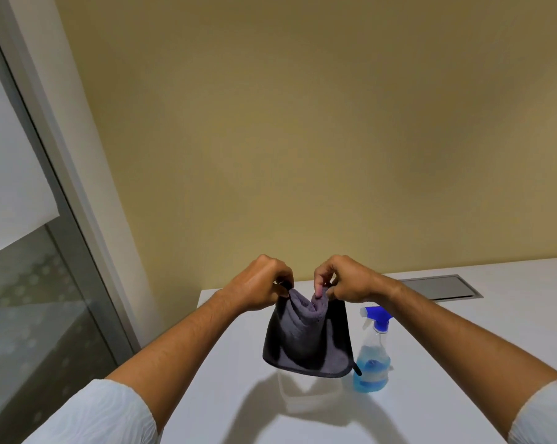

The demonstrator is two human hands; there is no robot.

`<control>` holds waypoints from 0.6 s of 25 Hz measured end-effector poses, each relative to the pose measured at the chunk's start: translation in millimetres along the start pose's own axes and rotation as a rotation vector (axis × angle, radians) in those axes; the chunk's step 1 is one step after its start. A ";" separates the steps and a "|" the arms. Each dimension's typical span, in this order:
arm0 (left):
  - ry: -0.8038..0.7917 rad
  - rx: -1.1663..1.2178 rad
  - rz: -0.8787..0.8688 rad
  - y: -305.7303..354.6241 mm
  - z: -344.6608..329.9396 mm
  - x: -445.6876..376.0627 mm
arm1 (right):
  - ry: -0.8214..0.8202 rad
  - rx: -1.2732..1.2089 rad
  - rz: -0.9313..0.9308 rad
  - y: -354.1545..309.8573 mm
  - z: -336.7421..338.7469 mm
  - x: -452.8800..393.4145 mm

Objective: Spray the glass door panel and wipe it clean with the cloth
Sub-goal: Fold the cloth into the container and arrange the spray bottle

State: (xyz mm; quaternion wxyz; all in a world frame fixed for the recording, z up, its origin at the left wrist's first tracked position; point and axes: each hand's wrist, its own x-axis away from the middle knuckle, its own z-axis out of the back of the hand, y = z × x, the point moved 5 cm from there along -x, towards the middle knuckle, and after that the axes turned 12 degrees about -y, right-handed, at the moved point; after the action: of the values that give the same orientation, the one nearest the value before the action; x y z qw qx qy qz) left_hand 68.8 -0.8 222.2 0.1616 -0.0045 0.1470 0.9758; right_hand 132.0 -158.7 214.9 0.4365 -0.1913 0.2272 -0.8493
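A dark grey cloth hangs above the white table, folded in on itself at the top. My left hand pinches its upper left corner and my right hand pinches its upper right edge, the two hands close together. A clear spray bottle with blue liquid and a blue-and-white trigger head stands upright on the table just right of the cloth, untouched. The glass door panel with its grey frame is at the far left, partly frosted with a dotted pattern.
The white table runs from the centre to the right edge. A grey metal flap is set flush into its far side. A beige wall stands behind. A white door jamb separates wall and glass.
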 end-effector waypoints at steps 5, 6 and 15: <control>0.081 0.026 -0.073 7.0 7.9 -14.9 | 0.205 -0.100 0.102 5.3 17.3 -5.6; 0.095 0.037 -0.080 9.3 9.2 -17.4 | 0.233 -0.114 0.122 4.9 20.4 -6.4; 0.287 0.220 -0.050 8.6 18.2 -31.1 | 0.541 0.119 0.011 16.0 39.2 -0.4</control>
State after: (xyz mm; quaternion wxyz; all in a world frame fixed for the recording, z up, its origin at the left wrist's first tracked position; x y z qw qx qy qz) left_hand 96.2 -13.1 243.8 0.1624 -0.1297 0.2743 0.9389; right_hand 163.2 -175.3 238.3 0.3752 0.0698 0.2863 -0.8789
